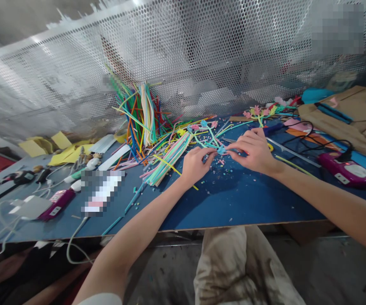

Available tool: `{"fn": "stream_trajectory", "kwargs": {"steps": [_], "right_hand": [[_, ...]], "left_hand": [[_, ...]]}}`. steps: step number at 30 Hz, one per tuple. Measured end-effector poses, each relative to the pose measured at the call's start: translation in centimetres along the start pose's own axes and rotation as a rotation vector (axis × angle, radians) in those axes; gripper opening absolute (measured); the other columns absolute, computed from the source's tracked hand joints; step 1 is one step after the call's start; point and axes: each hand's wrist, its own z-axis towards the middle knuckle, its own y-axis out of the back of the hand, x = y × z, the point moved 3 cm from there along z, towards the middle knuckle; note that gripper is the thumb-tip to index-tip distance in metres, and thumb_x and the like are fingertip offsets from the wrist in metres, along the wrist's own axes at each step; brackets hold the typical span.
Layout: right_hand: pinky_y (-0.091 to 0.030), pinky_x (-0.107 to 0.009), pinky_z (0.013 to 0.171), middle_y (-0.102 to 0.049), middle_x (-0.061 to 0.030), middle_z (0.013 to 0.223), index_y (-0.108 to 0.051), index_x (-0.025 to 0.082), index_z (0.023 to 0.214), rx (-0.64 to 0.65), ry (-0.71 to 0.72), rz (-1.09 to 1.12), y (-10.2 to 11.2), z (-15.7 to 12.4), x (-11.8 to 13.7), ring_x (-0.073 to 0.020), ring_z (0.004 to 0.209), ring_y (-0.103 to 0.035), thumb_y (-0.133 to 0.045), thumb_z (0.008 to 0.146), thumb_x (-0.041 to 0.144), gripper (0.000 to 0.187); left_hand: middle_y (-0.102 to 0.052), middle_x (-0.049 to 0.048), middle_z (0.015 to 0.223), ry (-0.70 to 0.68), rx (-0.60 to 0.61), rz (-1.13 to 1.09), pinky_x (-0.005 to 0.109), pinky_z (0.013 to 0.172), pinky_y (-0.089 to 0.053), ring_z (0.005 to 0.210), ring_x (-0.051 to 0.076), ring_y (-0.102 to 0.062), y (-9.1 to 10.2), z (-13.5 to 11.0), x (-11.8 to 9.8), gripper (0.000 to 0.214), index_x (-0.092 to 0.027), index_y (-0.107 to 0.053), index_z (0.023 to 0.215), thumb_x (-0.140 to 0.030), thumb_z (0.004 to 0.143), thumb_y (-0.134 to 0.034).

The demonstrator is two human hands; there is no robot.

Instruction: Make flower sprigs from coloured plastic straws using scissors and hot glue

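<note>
My left hand [195, 165] and my right hand [254, 150] meet over the blue tabletop [234, 199], both pinching a small light-blue flower piece [221, 149] on a thin stem. The fingers of each hand are closed around it. Just left of my left hand lies a bundle of pastel sticks [167, 161]. Small coloured scraps [221, 169] litter the table under my hands.
A big heap of coloured sticks [141, 114] leans against the perforated metal screen [183, 55]. Finished paper flowers [259, 112] lie behind my right hand. A purple glue gun [348, 171] with black cable sits right; another purple device [57, 203], white cables and yellow sheets [65, 152] lie left.
</note>
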Motion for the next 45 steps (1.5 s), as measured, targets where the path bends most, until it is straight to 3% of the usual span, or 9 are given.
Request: {"fn": "stream_trajectory", "kwargs": {"steps": [21,30,37,45], "right_hand": [[-0.032,-0.042,0.088,-0.072,0.0032,0.077,-0.073,0.030,0.093,0.029,0.005,0.019,-0.3,0.0,0.3,-0.0181,0.079,-0.056,-0.065,0.095,0.034,0.009],[-0.033,-0.041,0.084,-0.063,0.0031,0.066,-0.071,0.027,0.090,-0.012,-0.052,0.049,0.3,0.3,0.1,-0.0173,0.071,-0.053,-0.063,0.095,0.033,0.011],[-0.034,-0.041,0.085,-0.063,0.0013,0.074,-0.068,0.026,0.096,-0.035,-0.065,0.045,0.3,0.2,-0.1,-0.0186,0.076,-0.056,-0.064,0.092,0.031,0.008],[-0.037,-0.040,0.085,-0.068,-0.0031,0.091,-0.064,0.023,0.106,0.021,-0.134,0.065,-0.1,0.1,-0.7,-0.0228,0.088,-0.062,-0.065,0.089,0.035,0.021]], "left_hand": [[-0.076,0.0013,0.086,-0.027,-0.024,0.016,0.029,0.069,-0.049,0.071,0.014,-0.063,0.1,0.0,-0.3,0.019,-0.024,-0.076,0.103,-0.035,0.098,-0.062],[-0.076,0.0003,0.085,-0.028,-0.052,0.023,0.029,0.072,-0.049,0.073,0.014,-0.062,0.3,0.2,-0.1,0.018,-0.025,-0.076,0.103,-0.037,0.097,-0.064],[-0.075,0.0016,0.083,0.008,-0.059,-0.008,0.028,0.075,-0.050,0.073,0.014,-0.064,0.3,0.1,0.3,0.019,-0.024,-0.075,0.101,-0.038,0.098,-0.062],[-0.074,0.0014,0.086,0.040,-0.044,-0.008,0.027,0.078,-0.051,0.077,0.014,-0.065,0.6,0.1,0.3,0.019,-0.023,-0.073,0.104,-0.035,0.099,-0.059]]}}
